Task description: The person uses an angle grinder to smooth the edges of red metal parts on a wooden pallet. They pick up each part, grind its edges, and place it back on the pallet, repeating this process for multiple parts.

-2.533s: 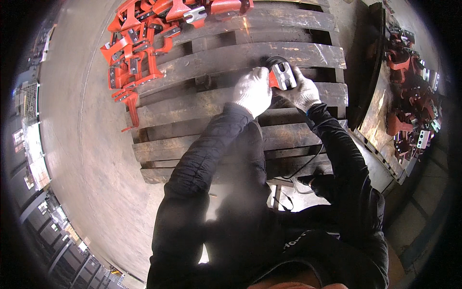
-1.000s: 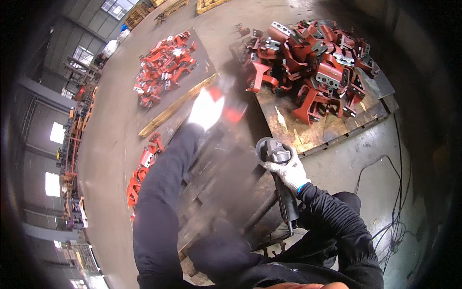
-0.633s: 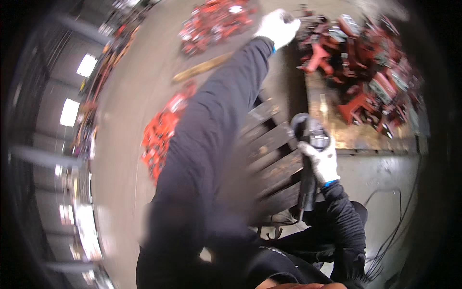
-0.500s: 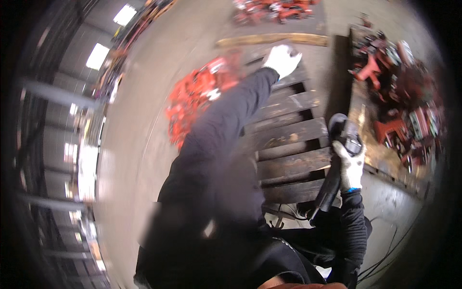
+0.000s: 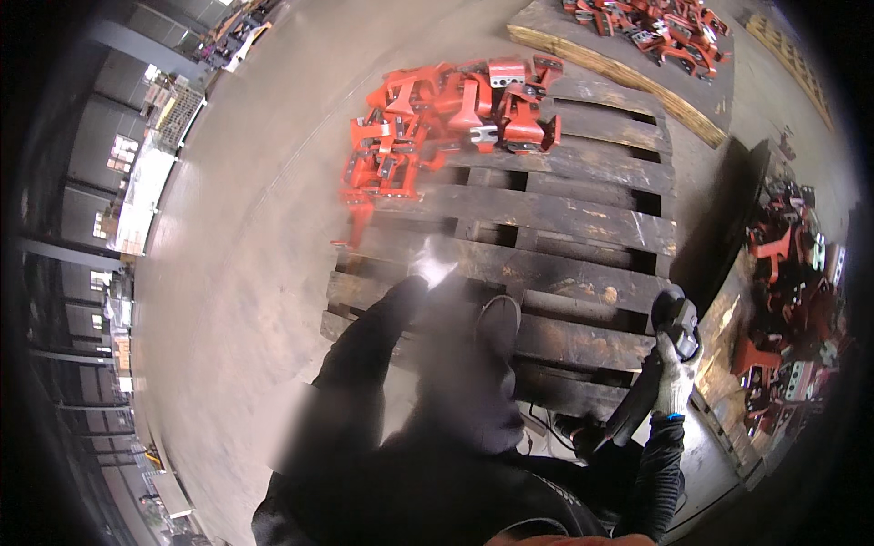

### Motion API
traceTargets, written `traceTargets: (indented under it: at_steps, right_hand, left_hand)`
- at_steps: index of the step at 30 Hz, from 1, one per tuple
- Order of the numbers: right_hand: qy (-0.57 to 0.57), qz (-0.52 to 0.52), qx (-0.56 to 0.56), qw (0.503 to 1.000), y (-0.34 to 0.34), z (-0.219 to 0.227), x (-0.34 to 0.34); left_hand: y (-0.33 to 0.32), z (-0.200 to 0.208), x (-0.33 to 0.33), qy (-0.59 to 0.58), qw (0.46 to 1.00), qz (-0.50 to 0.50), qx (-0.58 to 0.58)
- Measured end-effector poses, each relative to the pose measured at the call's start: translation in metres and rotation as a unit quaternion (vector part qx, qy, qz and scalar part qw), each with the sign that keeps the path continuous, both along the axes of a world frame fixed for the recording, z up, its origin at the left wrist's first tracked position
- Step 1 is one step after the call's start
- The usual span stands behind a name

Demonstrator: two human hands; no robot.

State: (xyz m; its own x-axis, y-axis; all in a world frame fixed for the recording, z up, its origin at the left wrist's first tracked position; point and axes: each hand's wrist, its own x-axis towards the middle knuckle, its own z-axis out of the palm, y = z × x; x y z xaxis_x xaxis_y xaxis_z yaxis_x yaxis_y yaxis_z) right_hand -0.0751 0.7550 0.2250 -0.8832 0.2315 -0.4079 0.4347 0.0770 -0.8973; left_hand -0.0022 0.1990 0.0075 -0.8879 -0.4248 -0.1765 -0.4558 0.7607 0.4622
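My right hand (image 5: 675,378), in a white work glove, is closed round the head end of a black angle grinder (image 5: 635,402). Its disc end points away from me, over the right edge of a dark slatted wooden pallet (image 5: 583,264). My left hand (image 5: 431,264), gloved in white too, is smeared by motion above the pallet's near left part. Whether its fingers are apart or closed does not show. Beyond it, a heap of red metal brackets (image 5: 469,102) lies on the pallet's far left side. One red bracket (image 5: 360,223) sticks out at the pallet's left edge, nearest my left hand.
A second pallet (image 5: 728,318) on the right bears a pile of red metal parts (image 5: 774,300). Another wooden platform (image 5: 583,41) with red brackets stands at the far right. My shoe (image 5: 499,323) is at the first pallet's near side. A black cord (image 5: 551,426) loops below the grinder.
My left hand has come back from the pallet's far end toward me and to the left. The view has turned, showing more of the bracket heap. My right hand keeps its grip on the angle grinder.
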Motion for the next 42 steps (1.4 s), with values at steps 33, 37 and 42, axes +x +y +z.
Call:
traceTargets:
  at_steps: [33,37,42]
  right_hand:
    - [-0.090,-0.018,0.027,0.995,-0.093,-0.097,-0.060]
    - [-0.102,-0.022,0.001,0.995,-0.106,-0.091,-0.073]
    - [-0.071,0.060,0.009,0.996,-0.092,-0.079,-0.072]
  left_hand:
    - [-0.344,0.069,-0.232,-0.009,0.860,-0.080,-0.504]
    - [-0.350,0.078,-0.228,-0.061,0.849,-0.135,-0.508]
    - [-0.320,0.147,-0.238,-0.102,0.904,-0.011,-0.415]
